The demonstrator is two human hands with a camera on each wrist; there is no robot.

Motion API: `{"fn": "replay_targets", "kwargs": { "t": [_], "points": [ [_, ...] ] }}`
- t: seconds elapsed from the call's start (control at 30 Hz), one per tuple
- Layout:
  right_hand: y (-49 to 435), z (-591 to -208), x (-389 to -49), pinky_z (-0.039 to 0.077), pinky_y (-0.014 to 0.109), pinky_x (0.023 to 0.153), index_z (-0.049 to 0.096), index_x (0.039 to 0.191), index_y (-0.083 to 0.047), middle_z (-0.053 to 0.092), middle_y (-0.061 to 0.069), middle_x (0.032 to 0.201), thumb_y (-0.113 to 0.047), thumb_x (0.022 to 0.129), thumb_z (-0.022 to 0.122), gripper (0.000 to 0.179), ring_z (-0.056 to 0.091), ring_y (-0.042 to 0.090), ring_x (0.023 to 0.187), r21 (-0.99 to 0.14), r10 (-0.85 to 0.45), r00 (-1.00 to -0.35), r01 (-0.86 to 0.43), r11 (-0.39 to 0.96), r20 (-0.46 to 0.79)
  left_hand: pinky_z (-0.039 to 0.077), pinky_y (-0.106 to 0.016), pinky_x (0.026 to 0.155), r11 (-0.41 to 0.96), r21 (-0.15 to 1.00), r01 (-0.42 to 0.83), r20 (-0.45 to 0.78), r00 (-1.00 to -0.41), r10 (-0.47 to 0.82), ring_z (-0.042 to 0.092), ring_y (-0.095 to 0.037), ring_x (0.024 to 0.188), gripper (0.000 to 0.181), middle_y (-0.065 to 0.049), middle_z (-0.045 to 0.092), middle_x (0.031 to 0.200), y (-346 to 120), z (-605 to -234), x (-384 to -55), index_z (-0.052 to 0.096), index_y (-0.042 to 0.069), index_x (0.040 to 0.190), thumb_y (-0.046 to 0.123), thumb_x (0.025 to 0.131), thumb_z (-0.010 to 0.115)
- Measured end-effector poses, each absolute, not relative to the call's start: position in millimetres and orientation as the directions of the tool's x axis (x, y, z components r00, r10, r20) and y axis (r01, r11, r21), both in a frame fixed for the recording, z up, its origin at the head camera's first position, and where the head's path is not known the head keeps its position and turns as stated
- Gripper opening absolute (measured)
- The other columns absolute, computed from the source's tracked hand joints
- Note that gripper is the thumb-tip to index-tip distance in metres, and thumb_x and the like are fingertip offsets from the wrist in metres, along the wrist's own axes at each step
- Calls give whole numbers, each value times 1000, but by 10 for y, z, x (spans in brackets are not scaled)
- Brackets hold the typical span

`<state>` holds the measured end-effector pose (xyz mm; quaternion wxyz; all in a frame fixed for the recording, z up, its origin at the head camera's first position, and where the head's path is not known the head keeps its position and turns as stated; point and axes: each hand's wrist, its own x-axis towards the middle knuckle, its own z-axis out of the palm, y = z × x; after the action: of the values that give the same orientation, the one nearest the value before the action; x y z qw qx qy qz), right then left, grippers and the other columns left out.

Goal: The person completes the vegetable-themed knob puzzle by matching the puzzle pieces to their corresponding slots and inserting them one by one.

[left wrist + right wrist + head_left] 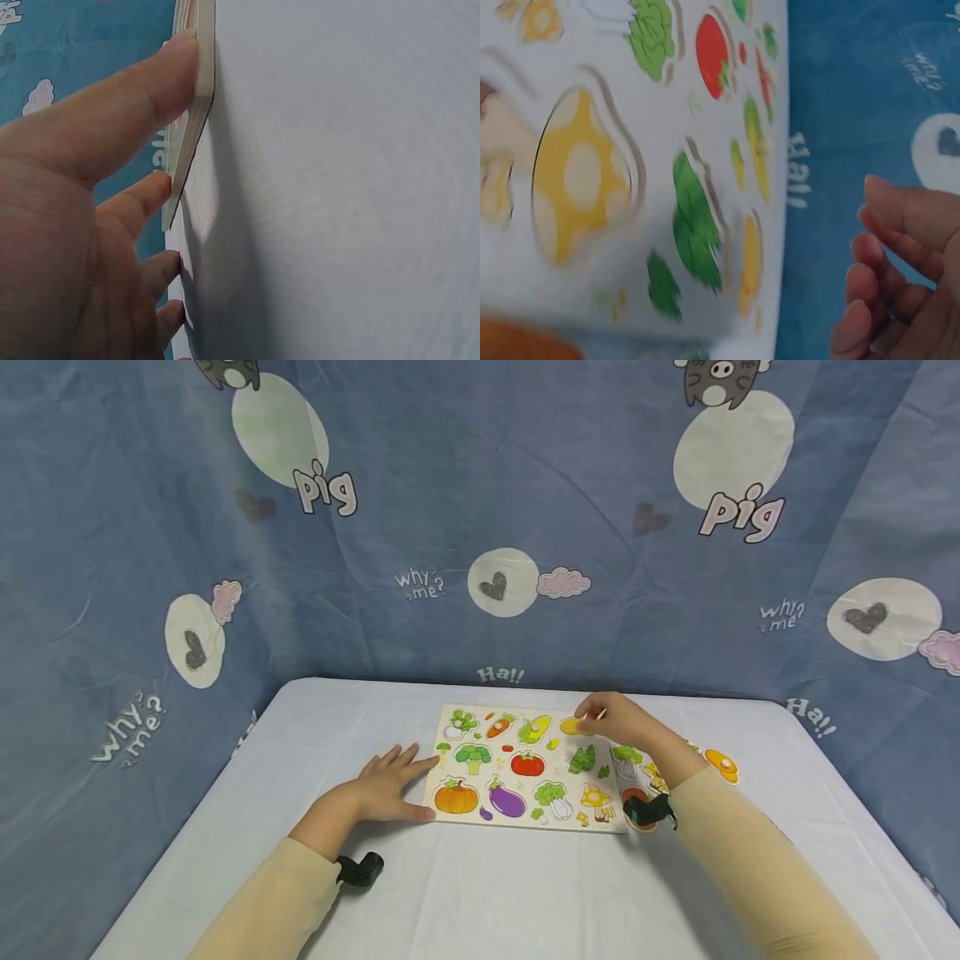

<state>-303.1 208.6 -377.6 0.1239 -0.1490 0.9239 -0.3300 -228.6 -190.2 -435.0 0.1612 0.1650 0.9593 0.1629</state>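
Observation:
A wooden vegetable puzzle board (pixel 558 785) lies on the table, with pictures such as a tomato (pixel 527 764), an eggplant (pixel 507 799) and a pumpkin (pixel 456 797). My left hand (pixel 390 789) is spread at its left side; in the left wrist view the thumb (pixel 176 79) and index finger touch the board's edge. Over the upper right corner hovers my right hand (pixel 618 722), beside a yellow oval picture (pixel 572 726). The right wrist view shows that hand's fingers (pixel 862 281) loosely bent with nothing between them, near the same yellow picture (pixel 750 266).
Several loose picture pieces lie right of the board, partly hidden under my right forearm: a leafy green one (pixel 627 758), a reddish one (pixel 636 795) and an orange-yellow one (pixel 722 766). A white cloth (pixel 510 893) covers the table. Behind it hangs a printed blue curtain (pixel 420 635).

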Motion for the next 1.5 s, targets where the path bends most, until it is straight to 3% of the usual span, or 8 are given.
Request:
{"fn": "replay_targets", "kwargs": {
  "t": [0.17,0.43,0.7,1.1,1.5],
  "points": [
    [2324,-3715,-2968,48,33,67,67,117,-2,59,7,93,-20,96,69,27,52,22,81,-625,-399,-911,-251,739,-106,5,-64,119,889,371,270,-254,-891,376,7,-45,151,95,-19,16,165,-1928,-4339,-2277,34,22,158,62,80,73],
    [2666,-3664,-2743,50,33,72,68,112,-6,60,6,94,-21,96,69,22,53,23,83,-612,-373,-923,-242,753,-94,4,-63,120,893,371,256,-263,-893,366,6,-44,151,95,-18,15,166,-1913,-4331,-2280,34,24,158,62,80,73],
    [2983,-3645,-2552,52,30,66,67,112,-1,60,6,93,-19,96,69,24,53,22,81,-604,-347,-934,-226,764,-89,5,-62,120,896,367,250,-263,-896,358,7,-44,151,95,-18,16,165,-1900,-4338,-2276,34,24,158,61,80,73],
    [3484,-3800,-2399,49,25,60,64,115,3,58,5,90,-17,96,68,27,51,21,80,-605,-250,-966,-164,779,-61,6,-62,120,894,364,260,-262,-893,367,7,-44,151,94,-18,16,165,-1906,-4354,-2287,34,24,158,61,80,73],
    [3835,-4073,-2359,46,25,62,62,115,5,54,7,89,-23,95,69,35,50,23,84,-592,-109,-991,-46,805,-72,6,-63,119,891,373,259,-256,-895,367,7,-44,151,94,-19,16,165,-1916,-4362,-2272,34,23,158,61,80,73]
  ]
}}
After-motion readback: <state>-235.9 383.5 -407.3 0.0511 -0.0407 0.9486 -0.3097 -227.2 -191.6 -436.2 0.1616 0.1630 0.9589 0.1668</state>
